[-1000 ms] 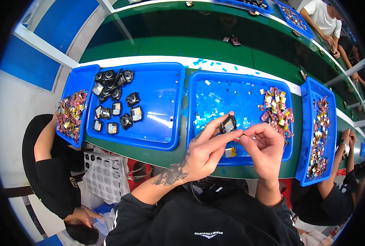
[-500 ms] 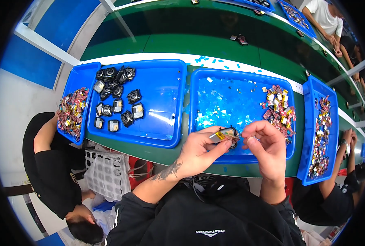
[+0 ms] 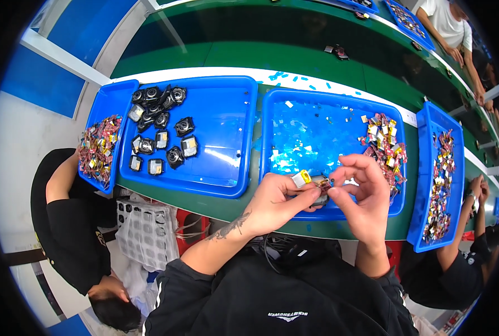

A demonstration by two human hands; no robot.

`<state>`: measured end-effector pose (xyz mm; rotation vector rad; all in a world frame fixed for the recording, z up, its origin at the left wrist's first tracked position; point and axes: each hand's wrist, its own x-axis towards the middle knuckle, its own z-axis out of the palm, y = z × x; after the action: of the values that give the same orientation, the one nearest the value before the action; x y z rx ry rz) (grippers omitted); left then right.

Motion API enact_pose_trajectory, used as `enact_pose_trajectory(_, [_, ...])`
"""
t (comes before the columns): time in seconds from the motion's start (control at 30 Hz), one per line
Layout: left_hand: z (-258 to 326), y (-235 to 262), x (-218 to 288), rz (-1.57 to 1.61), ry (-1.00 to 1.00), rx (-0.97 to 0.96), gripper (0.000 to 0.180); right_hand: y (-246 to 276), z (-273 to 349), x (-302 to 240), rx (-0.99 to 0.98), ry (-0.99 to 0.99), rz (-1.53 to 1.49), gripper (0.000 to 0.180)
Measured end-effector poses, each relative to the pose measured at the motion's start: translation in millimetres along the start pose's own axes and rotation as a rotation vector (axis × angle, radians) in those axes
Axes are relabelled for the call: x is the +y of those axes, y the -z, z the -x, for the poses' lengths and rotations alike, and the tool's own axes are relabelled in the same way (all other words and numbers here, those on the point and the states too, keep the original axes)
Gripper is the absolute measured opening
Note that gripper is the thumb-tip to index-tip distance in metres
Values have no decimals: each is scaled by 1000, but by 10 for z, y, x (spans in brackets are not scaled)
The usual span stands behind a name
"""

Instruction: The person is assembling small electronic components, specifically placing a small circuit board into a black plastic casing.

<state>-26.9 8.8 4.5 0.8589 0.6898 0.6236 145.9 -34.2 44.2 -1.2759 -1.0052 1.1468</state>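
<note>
- Case [image 3: 320, 181]: small, dark, in left hand [image 3: 277, 204], over near edge of right tray [image 3: 339, 112].
- Left grip: closed on case, thumb on top, fingers behind; likely to steady it and leave its right side free.
- Cell [image 3: 301, 178]: silver, yellow end, poking out past left fingertips, just beside case. Pinched too or only hanging on, can't tell. Probably angled out to keep case face clear.
- Right hand [image 3: 367, 196]: half curled, visible gap between thumb and index finger, tips at right edge of case. Touching it, or holding some tiny bit: can't tell.
- Both hands close together above tray, probably to let loose bits drop inside.
- Right tray: scraps [image 3: 297, 151] strewn left and middle; red-and-silver parts [image 3: 385, 145] heaped at right end, perhaps to stay apart from scraps and near right hand.
- Left tray [image 3: 216, 123]: black cases [image 3: 174, 157] bunched at left side, upper ones piled, lower ones spread out, several pale face up; likely for easy picking.
- Narrow trays, left [image 3: 101, 101] and right [image 3: 428, 129]: more small parts, at outer ends of wide trays.
- Behind right tray: blue strips [image 3: 277, 75] on white ledge [image 3: 204, 73].
</note>
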Motion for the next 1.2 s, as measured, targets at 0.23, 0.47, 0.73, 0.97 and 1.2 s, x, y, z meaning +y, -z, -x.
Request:
enact_pose_trajectory(0.23, [3, -32, 38, -70, -103, 1, 36, 3, -1, 94, 5, 55, 164, 37])
enact_pose_trajectory(0.47, [-7, -55, 23, -54, -188, 27, 42, -9, 24, 121, 39, 61, 199, 40])
enact_pose_trajectory(0.73, [22, -138, -54, -85, -256, 100, 40, -88, 86, 276, 145, 210, 389, 44])
enact_pose_trajectory(0.97, [-41, -171, -119, -153, -364, 131, 53, -103, 9, 343, 78, 72, 156, 42])
enact_pose_trajectory(1.2, [53, -177, 177, -340, -454, 272, 51, 22, -218, 154, 14, 17, 196, 43])
